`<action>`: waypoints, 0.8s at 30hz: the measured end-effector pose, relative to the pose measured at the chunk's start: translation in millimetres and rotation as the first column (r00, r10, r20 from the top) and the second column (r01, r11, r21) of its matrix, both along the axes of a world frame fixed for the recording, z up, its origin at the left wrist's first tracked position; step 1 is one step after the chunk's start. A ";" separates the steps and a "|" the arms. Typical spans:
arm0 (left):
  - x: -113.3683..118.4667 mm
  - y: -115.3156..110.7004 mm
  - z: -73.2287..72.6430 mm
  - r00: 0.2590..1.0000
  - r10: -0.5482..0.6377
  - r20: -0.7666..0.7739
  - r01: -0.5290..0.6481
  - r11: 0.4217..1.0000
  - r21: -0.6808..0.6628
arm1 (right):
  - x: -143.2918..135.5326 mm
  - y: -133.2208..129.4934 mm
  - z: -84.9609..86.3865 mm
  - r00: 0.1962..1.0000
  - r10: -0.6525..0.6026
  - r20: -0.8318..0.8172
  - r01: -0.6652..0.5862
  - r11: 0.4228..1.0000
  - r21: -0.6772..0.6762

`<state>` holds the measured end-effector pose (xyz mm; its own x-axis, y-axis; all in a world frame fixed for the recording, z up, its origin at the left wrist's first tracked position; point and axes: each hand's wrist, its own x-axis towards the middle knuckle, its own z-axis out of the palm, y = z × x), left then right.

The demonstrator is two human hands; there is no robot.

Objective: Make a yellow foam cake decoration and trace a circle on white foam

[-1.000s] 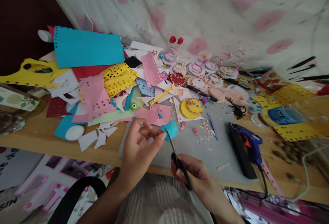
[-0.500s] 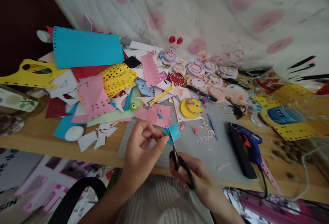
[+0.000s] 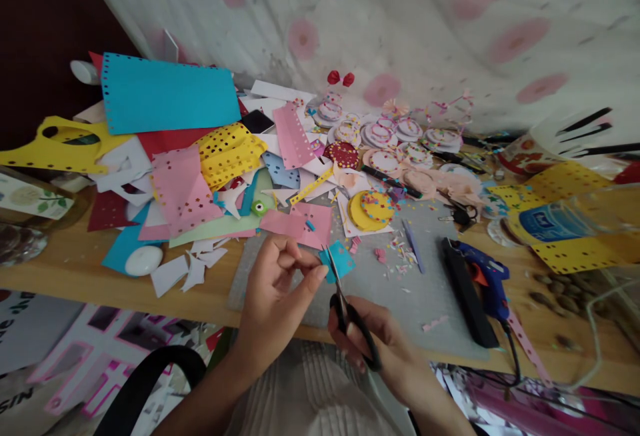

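My left hand (image 3: 283, 289) pinches the left edge of a small blue paper piece (image 3: 342, 261) between thumb and fingers, above the front of the grey mat (image 3: 430, 289). In my right hand (image 3: 383, 339) are black-handled scissors (image 3: 345, 303), fingers wrapped round the handles. The blades point away from me and lie across the blue piece, close to my left fingertips. Just beyond the blades is a pink paper strip (image 3: 320, 219) with a tiny blue roll (image 3: 310, 225) on it.
Coloured paper, such as a large blue sheet (image 3: 170, 96), piles up at the left. Decorated paper discs (image 3: 380, 133) stand behind. A yellow disc (image 3: 365, 211) and purple tweezers (image 3: 413, 246) lie ahead; a blue glue gun (image 3: 483, 269) is at the right.
The blue piece shows slightly more widely to the right of the scissor blades and has turned a little. My hands have barely moved.
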<state>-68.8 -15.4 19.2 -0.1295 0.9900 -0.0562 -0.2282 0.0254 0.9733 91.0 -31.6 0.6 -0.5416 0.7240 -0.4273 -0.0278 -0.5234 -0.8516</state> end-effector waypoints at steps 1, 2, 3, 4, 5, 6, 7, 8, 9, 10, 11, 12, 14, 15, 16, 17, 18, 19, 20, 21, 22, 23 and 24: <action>0.3 -0.2 -0.2 1.000 -0.006 0.002 0.006 1.000 -0.002 | 0.7 0.0 0.0 1.000 -0.003 -0.017 0.004 1.000 0.006; 0.6 -0.5 -0.5 1.000 -0.010 0.003 0.010 1.000 -0.006 | 1.4 0.1 0.1 0.999 -0.005 -0.031 0.005 1.000 0.008; 0.6 -0.8 -0.7 1.000 -0.013 0.003 0.013 1.000 -0.010 | 2.1 0.2 0.2 0.999 -0.007 -0.037 0.008 1.000 0.007; 0.5 -1.1 -1.0 1.000 -0.013 0.002 0.013 1.000 -0.013 | 2.8 0.4 0.2 0.999 -0.008 -0.035 0.008 1.000 0.004; 0.2 -1.4 -1.3 1.000 -0.011 -0.001 0.011 1.000 -0.014 | 3.3 0.6 0.0 0.999 -0.004 -0.034 0.004 1.000 0.004; -0.1 -1.7 -1.4 1.000 -0.011 -0.005 0.011 1.000 -0.013 | 3.8 0.8 -0.3 0.999 -0.003 -0.033 0.003 1.000 0.004; -0.4 -1.8 -1.5 1.000 -0.009 -0.009 0.009 1.000 -0.011 | 4.1 0.9 -0.6 0.999 -0.005 -0.033 0.005 1.000 0.004; -0.7 -1.7 -1.5 1.000 -0.007 -0.013 0.007 1.000 -0.010 | 4.4 1.0 -1.1 1.000 -0.007 -0.030 0.007 1.000 0.002; -0.8 -1.5 -1.3 1.000 -0.004 -0.017 0.004 1.000 -0.009 | 4.6 1.1 -1.5 1.000 -0.009 -0.024 0.009 1.000 -0.002; -0.8 -1.2 -0.9 1.000 -0.002 -0.018 0.001 1.000 -0.009 | 4.8 1.1 -1.9 1.000 -0.011 -0.017 0.011 1.000 -0.006; -0.7 -0.7 -0.5 1.000 0.001 -0.018 -0.001 1.000 -0.011 | 4.9 1.0 -2.1 1.000 -0.015 -0.006 0.015 1.000 -0.006; -0.5 -0.2 -0.1 1.000 0.004 -0.017 -0.004 1.000 -0.012 | 4.9 1.0 -2.3 1.000 -0.018 0.006 0.018 1.000 -0.004; 0.0 0.7 0.5 1.000 0.009 -0.012 -0.009 1.000 -0.010 | 4.6 1.3 -2.4 1.000 -0.021 0.022 0.021 1.000 0.006; 0.1 1.1 0.6 1.000 0.012 -0.008 -0.012 1.000 -0.010 | 4.3 1.6 -2.5 0.999 -0.024 0.032 0.024 1.000 0.008; 0.1 1.4 0.4 1.000 0.012 -0.006 -0.012 1.000 -0.012 | 4.0 2.0 -2.6 0.999 -0.028 0.041 0.028 1.000 0.009; -0.1 1.6 0.1 1.000 0.011 -0.005 -0.011 1.000 -0.016 | 3.5 2.6 -2.9 0.998 -0.034 0.049 0.034 0.999 0.009; -0.3 1.8 -0.5 1.000 0.011 -0.005 -0.011 1.000 -0.020 | 3.1 3.2 -3.3 0.998 -0.043 0.056 0.042 0.999 0.007; -0.7 1.9 -1.2 1.000 0.009 -0.005 -0.009 1.000 -0.026 | 2.8 3.8 -3.9 0.997 -0.051 0.062 0.050 0.999 0.007; -1.2 2.1 -2.0 1.000 0.006 -0.007 -0.007 0.999 -0.032 | 2.6 4.4 -4.7 0.996 -0.057 0.067 0.056 0.998 0.008; -1.8 2.2 -3.0 1.000 0.004 -0.009 -0.005 0.999 -0.037 | 2.6 4.8 -5.6 0.996 -0.060 0.072 0.059 0.998 0.007; -2.4 2.3 -4.0 1.000 0.000 -0.009 -0.001 0.999 -0.040 | 2.7 5.1 -6.5 0.996 -0.058 0.074 0.058 0.998 0.004; -3.0 2.3 -5.1 1.000 -0.003 -0.006 0.003 0.999 -0.045 | 3.0 5.3 -7.6 0.996 -0.052 0.075 0.052 0.999 -0.001; -3.6 2.4 -6.2 1.000 -0.008 -0.002 0.008 0.999 -0.051 | 3.2 5.4 -8.5 0.997 -0.047 0.067 0.048 0.999 -0.006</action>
